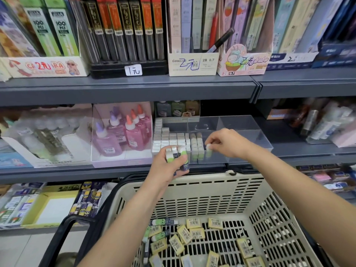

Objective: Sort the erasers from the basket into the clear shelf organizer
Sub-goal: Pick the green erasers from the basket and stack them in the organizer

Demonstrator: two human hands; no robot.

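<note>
Well, we're maybe halfway on this one. Our right hand (227, 143) pinches one eraser (209, 147) down in the middle section of the clear organizer (250, 132), and the section to its left looks packed with white erasers (173, 137). Our left hand (169, 168) grips a bunch (176, 154) of three, maybe four, just in front. In the basket (202, 189) we count a dozen-plus yellow barcoded erasers (193, 223) and about three green ones (160, 222) to go.

left hand (167, 167): forearm raised, fingers curled round bundle of small white erasers in green and navy sleeves (176, 154) | right hand (227, 143): arm extended, wrist bent down, fingertips pinching single small white eraser (209, 147) just beneath them
</note>
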